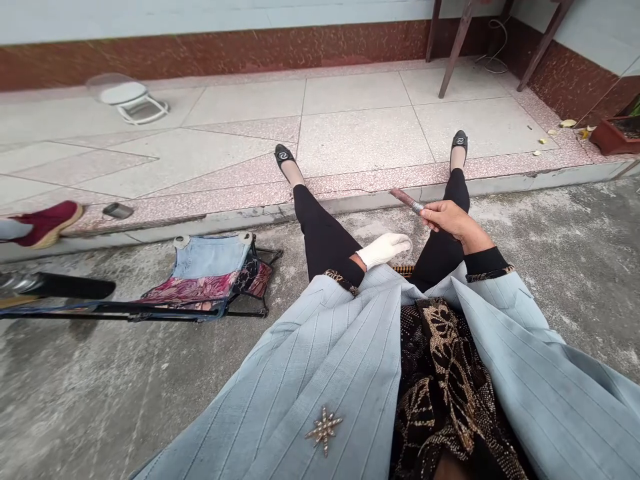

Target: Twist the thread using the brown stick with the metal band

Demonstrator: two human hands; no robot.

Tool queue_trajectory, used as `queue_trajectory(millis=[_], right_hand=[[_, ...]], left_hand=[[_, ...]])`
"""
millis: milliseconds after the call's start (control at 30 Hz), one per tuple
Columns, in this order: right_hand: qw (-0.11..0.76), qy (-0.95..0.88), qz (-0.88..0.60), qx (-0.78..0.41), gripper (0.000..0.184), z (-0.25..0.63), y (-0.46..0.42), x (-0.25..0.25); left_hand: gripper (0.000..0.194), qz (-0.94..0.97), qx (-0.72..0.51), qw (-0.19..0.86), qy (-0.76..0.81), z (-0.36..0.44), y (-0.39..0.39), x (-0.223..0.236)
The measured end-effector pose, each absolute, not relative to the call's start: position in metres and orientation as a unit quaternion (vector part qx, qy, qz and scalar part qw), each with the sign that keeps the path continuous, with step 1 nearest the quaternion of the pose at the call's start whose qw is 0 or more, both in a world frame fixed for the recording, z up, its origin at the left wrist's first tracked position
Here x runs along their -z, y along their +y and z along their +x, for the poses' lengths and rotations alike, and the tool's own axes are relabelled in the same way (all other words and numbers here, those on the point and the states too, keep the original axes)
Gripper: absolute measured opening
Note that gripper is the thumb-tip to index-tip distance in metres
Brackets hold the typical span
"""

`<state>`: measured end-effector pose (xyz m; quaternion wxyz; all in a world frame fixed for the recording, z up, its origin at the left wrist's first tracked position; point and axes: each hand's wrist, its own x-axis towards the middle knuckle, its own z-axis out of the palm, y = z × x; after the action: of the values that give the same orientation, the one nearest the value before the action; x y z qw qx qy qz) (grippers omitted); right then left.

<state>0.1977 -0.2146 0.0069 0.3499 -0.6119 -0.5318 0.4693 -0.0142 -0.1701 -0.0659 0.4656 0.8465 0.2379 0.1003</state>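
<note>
My right hand (pixel 445 219) is bare and closed around the near end of a slim reddish-brown stick (pixel 403 197). Silvery wire or ridged metal wraps the stick where it meets my fingers. The stick points up and left, over the step's edge. To its lower left, my left hand (pixel 385 250) wears a white knit glove (pixel 380 251). Its fingers lie stretched out over my lap, with nothing visible in them. Between my legs, a small piece of woven seat (pixel 403 271) shows; the rest is hidden by my jacket.
A low tiled step (pixel 360 143) runs ahead, my feet on it. Left stand a folding lounger (pixel 213 257), a dark cylinder (pixel 75 285), a small grey object (pixel 118 211) and another person's red shoe (pixel 55 223). Farther back are a white stool (pixel 125 93), wooden legs (pixel 456 47) and a planter (pixel 617 137).
</note>
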Motion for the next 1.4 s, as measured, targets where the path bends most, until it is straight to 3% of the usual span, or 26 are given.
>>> queue_trajectory(millis=[100,267,367,533,667,733,833,933,1167,1400], right_hand=[[0.291,-0.557,-0.684,-0.371,0.022,0.202,-0.21,-0.001],[0.107,-0.652,-0.732,-0.169,0.023,0.2,-0.208,-0.001],[0.022,-0.682,-0.715,-0.149,0.025,0.191,-0.209,-0.006],[-0.05,-0.744,-0.641,-0.179,0.023,0.18,-0.215,-0.02],[-0.009,-0.771,-0.517,-0.373,0.02,0.188,-0.225,-0.03],[0.095,-0.745,-0.474,-0.459,0.022,0.194,-0.23,-0.035],[0.312,-0.658,-0.507,-0.462,0.03,0.2,-0.233,-0.04],[0.4,-0.591,-0.566,-0.413,0.03,0.206,-0.23,-0.037],[0.346,-0.601,-0.666,-0.275,0.027,0.216,-0.22,-0.015],[0.148,-0.637,-0.745,-0.129,0.029,0.206,-0.22,-0.013]], left_hand=[[0.035,0.899,-0.075,0.359,0.241,-0.02,-0.165,0.054],[0.032,0.952,-0.065,0.155,0.256,-0.029,-0.153,0.023],[0.03,0.965,-0.066,0.087,0.237,-0.028,-0.143,0.005],[0.026,0.969,-0.074,0.083,0.22,-0.018,-0.125,-0.013],[0.024,0.949,-0.12,0.204,0.21,-0.013,-0.11,-0.012],[0.026,0.911,-0.161,0.316,0.212,-0.013,-0.108,-0.005],[0.031,0.819,-0.212,0.46,0.27,-0.012,-0.119,0.013],[0.032,0.804,-0.168,0.501,0.271,-0.01,-0.139,0.032],[0.033,0.874,-0.076,0.429,0.215,-0.012,-0.16,0.057],[0.029,0.935,-0.048,0.281,0.212,-0.026,-0.154,0.026]])
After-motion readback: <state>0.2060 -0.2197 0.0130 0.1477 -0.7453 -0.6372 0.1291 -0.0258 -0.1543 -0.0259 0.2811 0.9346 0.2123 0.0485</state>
